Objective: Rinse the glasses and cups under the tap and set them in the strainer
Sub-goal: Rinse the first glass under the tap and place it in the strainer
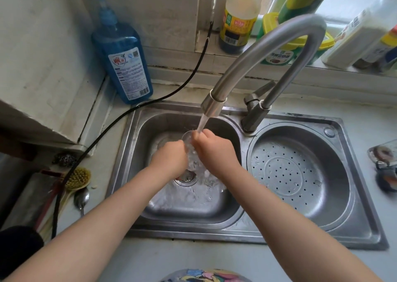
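A dull steel double sink (129, 153) holds a round perforated strainer (298, 174) (its right bowl). The curved brushed-metal tap (268, 45) pours onto a clear glass (189, 141) over the left bowl, clasped between left hand (169, 157) and right hand (214, 150).

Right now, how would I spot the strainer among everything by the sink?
Start at the steel double sink. The strainer is the round metal bowl filling its right basin, right of the tap. Unlike the left basin, its bottom is dotted with small holes.
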A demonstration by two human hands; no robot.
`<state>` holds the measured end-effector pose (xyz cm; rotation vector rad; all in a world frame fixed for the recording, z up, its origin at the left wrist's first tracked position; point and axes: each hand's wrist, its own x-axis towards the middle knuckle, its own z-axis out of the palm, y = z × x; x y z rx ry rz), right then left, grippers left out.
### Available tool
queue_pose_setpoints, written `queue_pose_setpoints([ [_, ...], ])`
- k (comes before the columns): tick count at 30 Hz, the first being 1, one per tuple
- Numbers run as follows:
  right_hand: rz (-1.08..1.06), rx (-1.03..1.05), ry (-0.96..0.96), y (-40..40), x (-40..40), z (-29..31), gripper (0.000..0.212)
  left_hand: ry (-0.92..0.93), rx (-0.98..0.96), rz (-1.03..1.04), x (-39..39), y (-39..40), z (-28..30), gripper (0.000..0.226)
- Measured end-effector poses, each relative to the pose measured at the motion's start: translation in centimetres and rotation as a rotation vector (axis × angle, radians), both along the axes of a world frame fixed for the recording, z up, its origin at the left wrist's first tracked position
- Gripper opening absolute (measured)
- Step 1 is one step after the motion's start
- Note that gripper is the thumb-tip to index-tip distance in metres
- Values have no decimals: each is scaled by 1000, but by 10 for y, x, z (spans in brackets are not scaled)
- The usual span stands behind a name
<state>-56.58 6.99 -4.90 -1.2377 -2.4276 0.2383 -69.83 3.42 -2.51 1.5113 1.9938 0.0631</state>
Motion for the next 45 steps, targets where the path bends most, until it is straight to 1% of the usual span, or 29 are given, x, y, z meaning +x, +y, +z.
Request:
queue_pose_setpoints([
  [2,130,50,-71,2,0,-4,27,171,27,-103,-1,0,4,19],
  [3,184,9,-73,3,0,-5,25,234,41,-141,-1,0,5,21],
  [4,215,-31,-62,3,0,-5,20,260,51,-162,-1,-1,5,22],
  [6,171,-121,8,2,1,-5,12,239,85,-147,-3,-4,3,24],
  [8,26,-352,125,-1,2,-7,17,149,193,-52,-7,-8,-3,28],
  [10,-180,-649,323,-6,2,-8,20,-13,296,111,-10,-9,-10,25],
  [12,-370,-904,561,-14,-3,-10,18,-174,272,266,-9,-10,-17,20],
  [14,-489,-1088,770,-20,-11,-17,13,-318,183,376,-3,-13,-22,17],
  [15,-531,-1167,850,-22,-15,-18,15,-360,152,407,1,-15,-23,16],
  [17,-572,-1281,990,-25,-22,-19,32,-353,140,402,5,-20,-25,16],
  [19,-592,-1276,979,-25,-25,-17,29,-288,152,341,4,-22,-26,16],
  [20,-600,-1221,884,-25,-25,-17,23,-240,144,299,2,-21,-26,17],
  [21,-581,-1111,733,-24,-23,-17,18,-176,130,245,-1,-19,-26,17],
  [22,-513,-945,558,-21,-20,-18,17,-97,114,174,-3,-18,-27,17],
  [24,-232,-610,212,-14,-15,-20,18,61,96,4,-6,-15,-25,21],
  [25,-69,-486,33,-10,-15,-21,19,120,98,-70,-6,-15,-24,25],
  [26,62,-403,-124,-6,-17,-21,20,161,107,-124,-7,-14,-23,29],
  [27,140,-362,-216,-1,-19,-20,20,178,117,-154,-9,-14,-24,31],
  [28,169,-354,-233,2,-20,-19,20,170,126,-157,-10,-13,-25,29],
  [29,164,-378,-194,3,-20,-18,21,141,133,-138,-12,-13,-26,24],
  [31,40,-517,-19,2,-17,-16,23,31,143,-51,-16,-13,-29,16],
  [33,-171,-782,210,-5,-15,-16,24,-95,143,62,-18,-13,-33,16],
  [36,-498,-1258,613,-20,-22,-14,18,-223,133,227,-18,-15,-36,21],
  [37,-582,-1335,708,-23,-25,-12,16,-230,126,243,-17,-15,-36,21],
  [38,-629,-1334,739,-25,-28,-11,15,-220,120,232,-15,-15,-36,19],
  [39,-630,-1256,701,-25,-29,-12,15,-201,113,205,-14,-15,-34,15],
  [42,-504,-853,411,-16,-26,-14,18,-132,105,126,-12,-11,-29,6],
  [43,-456,-775,321,-12,-24,-12,20,-104,104,102,-12,-9,-27,8],
  [45,-372,-771,236,-7,-18,-9,22,-64,116,64,-14,-5,-23,15],
])
